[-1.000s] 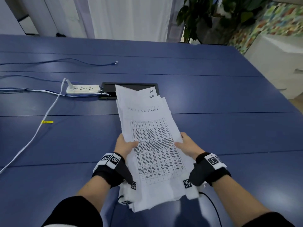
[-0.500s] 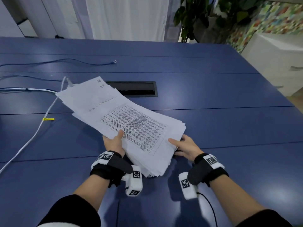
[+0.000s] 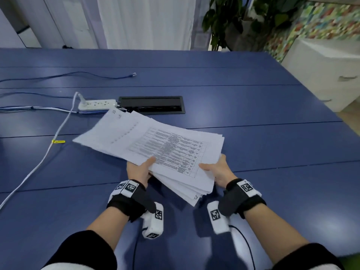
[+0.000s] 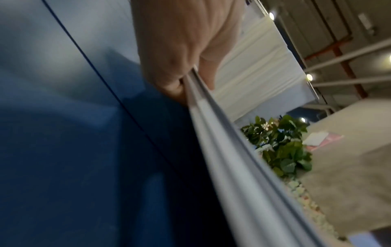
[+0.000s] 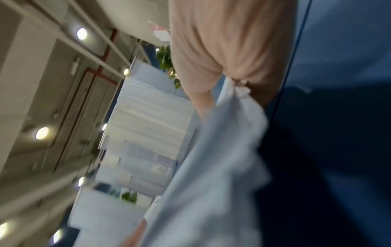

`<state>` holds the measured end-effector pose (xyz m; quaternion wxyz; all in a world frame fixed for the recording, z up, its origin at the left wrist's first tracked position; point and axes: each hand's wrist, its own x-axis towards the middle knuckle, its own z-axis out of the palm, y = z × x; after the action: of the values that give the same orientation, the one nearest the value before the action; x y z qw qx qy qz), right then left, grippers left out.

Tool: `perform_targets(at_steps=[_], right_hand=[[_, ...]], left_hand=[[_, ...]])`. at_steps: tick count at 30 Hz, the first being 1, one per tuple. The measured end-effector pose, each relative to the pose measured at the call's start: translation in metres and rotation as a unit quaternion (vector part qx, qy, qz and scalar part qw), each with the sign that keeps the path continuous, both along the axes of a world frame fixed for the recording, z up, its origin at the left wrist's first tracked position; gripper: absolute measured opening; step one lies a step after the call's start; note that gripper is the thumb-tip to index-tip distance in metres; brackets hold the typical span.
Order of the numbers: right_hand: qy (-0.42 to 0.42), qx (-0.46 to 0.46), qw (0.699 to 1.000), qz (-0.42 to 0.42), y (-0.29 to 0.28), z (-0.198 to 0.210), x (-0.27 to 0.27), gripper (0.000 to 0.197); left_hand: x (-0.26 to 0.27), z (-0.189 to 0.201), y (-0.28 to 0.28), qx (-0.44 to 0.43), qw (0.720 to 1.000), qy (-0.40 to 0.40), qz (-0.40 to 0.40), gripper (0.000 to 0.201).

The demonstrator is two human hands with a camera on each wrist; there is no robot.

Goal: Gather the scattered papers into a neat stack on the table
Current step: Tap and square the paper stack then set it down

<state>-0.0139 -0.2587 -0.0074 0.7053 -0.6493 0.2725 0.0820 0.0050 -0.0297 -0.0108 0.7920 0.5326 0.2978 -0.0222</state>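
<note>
A thick stack of white printed papers (image 3: 155, 145) hangs tilted above the blue table (image 3: 253, 133), its long side running from far left to near right. My left hand (image 3: 141, 168) grips the near long edge, thumb on top and fingers underneath. My right hand (image 3: 216, 170) holds the near right corner the same way. In the left wrist view the paper edges (image 4: 222, 133) run between thumb and fingers of my left hand (image 4: 182, 50). In the blurred right wrist view the sheets (image 5: 222, 158) hang from my right hand (image 5: 228, 53). The sheet edges are fanned, not flush.
A white power strip (image 3: 97, 104) with white and blue cables (image 3: 48, 149) lies at the far left. A black cable hatch (image 3: 152, 104) is sunk in the table behind the stack. A white cabinet (image 3: 327, 71) stands to the right, plants (image 3: 239, 20) beyond the far edge.
The stack has swung from pointing away from me to lying crosswise, then shifted right. My right hand went from the side edge to the near right corner; both hands kept hold.
</note>
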Motion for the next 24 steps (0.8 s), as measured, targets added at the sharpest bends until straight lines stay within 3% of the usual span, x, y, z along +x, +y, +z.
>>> perform_targets(at_steps=[4,8,11,15,17,19,21,24], right_hand=[[-0.019,-0.065,0.996,0.053,-0.024,0.002,-0.005,0.083],[-0.004,-0.101,0.991,0.089,-0.058,-0.011,-0.007,0.11],[0.015,-0.144,0.984,0.107,-0.077,-0.017,-0.002,0.1],[0.03,-0.183,0.974,0.127,-0.079,0.007,0.004,0.065],[0.026,-0.194,0.972,0.129,-0.088,0.01,0.008,0.06],[0.03,-0.2,0.97,0.132,-0.1,0.008,0.011,0.061],[0.046,-0.172,0.974,0.137,-0.11,0.005,0.012,0.06],[0.06,-0.138,0.98,0.127,-0.111,0.0,0.015,0.052]], left_hand=[[-0.004,-0.01,0.028,-0.006,1.0,0.006,0.016,0.052],[0.003,-0.025,0.071,0.083,0.995,-0.004,0.062,0.055],[0.01,-0.03,0.098,0.159,0.987,0.007,0.034,0.053],[0.023,-0.008,0.108,0.066,0.994,0.03,-0.083,0.03],[0.032,0.002,0.114,0.009,0.995,0.051,-0.09,0.021],[0.044,0.005,0.12,0.0,0.994,0.054,-0.099,0.024],[0.056,0.007,0.121,0.07,0.984,0.081,-0.143,0.025],[0.067,0.002,0.113,0.26,0.923,0.138,-0.247,0.041]])
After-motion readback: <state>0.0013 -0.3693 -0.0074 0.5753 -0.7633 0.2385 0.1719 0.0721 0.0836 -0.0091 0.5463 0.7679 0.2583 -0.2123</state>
